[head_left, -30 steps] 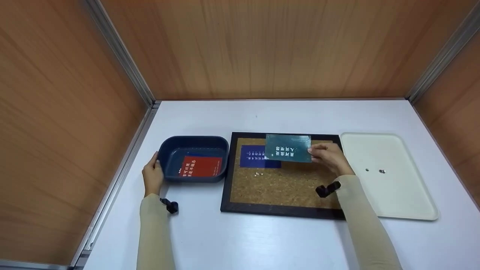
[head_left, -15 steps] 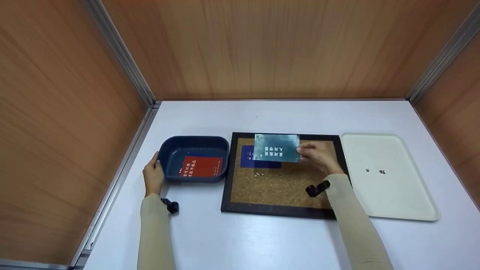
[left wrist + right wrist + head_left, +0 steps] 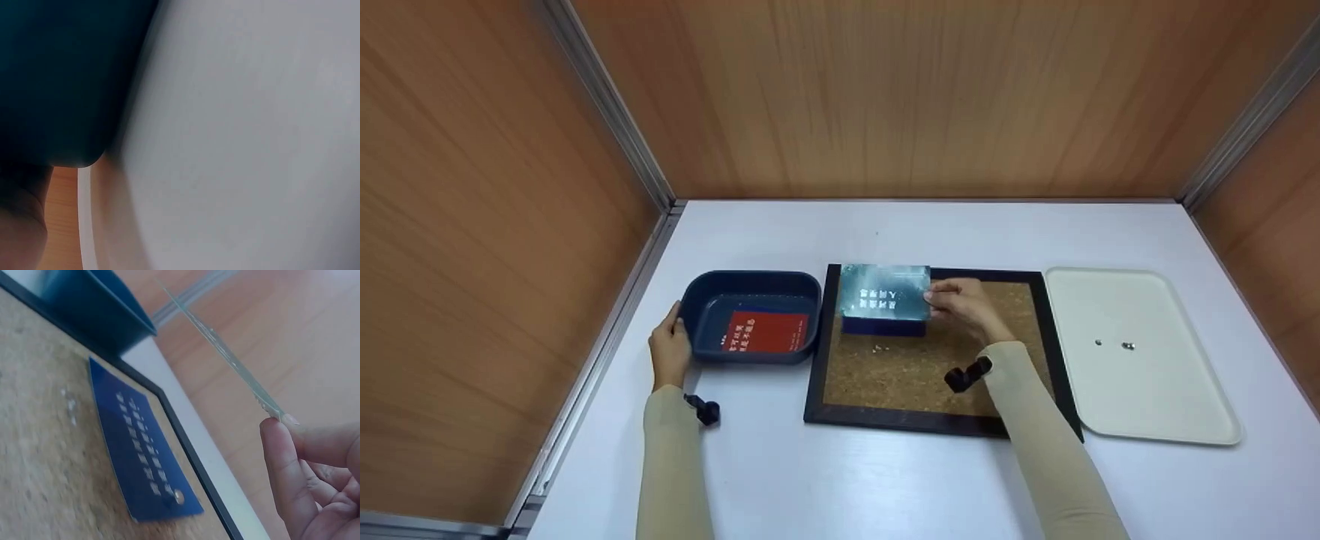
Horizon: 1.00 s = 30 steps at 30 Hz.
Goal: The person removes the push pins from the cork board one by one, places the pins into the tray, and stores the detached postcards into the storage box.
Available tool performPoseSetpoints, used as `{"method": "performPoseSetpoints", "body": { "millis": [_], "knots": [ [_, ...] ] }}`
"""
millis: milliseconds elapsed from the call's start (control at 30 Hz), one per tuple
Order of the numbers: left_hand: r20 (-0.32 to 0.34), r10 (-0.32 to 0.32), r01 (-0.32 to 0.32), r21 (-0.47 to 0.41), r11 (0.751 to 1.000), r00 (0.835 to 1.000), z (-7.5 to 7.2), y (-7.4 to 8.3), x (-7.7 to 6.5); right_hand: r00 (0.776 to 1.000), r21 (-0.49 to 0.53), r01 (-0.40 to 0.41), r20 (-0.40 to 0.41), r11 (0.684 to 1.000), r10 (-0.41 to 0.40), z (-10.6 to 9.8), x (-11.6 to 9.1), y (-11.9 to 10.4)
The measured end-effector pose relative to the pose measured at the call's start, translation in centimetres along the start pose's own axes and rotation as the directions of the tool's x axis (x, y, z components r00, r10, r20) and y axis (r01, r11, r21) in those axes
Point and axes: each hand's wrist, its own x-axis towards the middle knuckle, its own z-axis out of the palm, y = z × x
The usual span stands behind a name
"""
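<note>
In the head view my right hand (image 3: pixel 964 304) pinches a teal card (image 3: pixel 885 291) with white writing by its right edge, between thumb and fingers. The card is above the upper left of a black-framed cork board (image 3: pixel 900 375), seen nearly edge-on in the right wrist view. A dark blue card (image 3: pixel 143 450) lies on the cork, with a round pin head (image 3: pixel 179 496) at one corner; the teal card hides most of it from above. My left hand (image 3: pixel 669 349) rests against the left outer wall of a dark blue dish (image 3: pixel 754 358), fingers along it. Inside lies a red card (image 3: pixel 769 332).
Several small whitish bits (image 3: pixel 880 349) lie on the cork below the blue card. A pale tray (image 3: pixel 1155 397) stands against the board's right side, bearing small shiny metal pieces (image 3: pixel 1128 346). Wooden panels (image 3: pixel 922 97) enclose the white table (image 3: pixel 840 480) at the back and sides.
My right hand has carried the teal card leftward across the board, from its middle to over the blue card, which it now mostly covers. My left hand has stayed at the dish.
</note>
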Motion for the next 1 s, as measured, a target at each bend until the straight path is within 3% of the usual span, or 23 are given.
{"method": "performPoseSetpoints", "body": {
  "millis": [400, 1000],
  "knots": [
    [0.005, -0.006, 0.006, -0.011, 1.000, 1.000, 0.0, 0.3, -0.1, 0.999, 0.091, 0.014, 0.046, 0.996, -0.018, 3.8, 0.6, -1.1],
    [0.003, -0.001, 0.001, 0.011, 1.000, 1.000, 0.2, 0.2, -0.2, 0.999, 0.091, 0.015, 0.037, 0.996, -0.018, 9.2, 1.1, -1.7]
  ]
}}
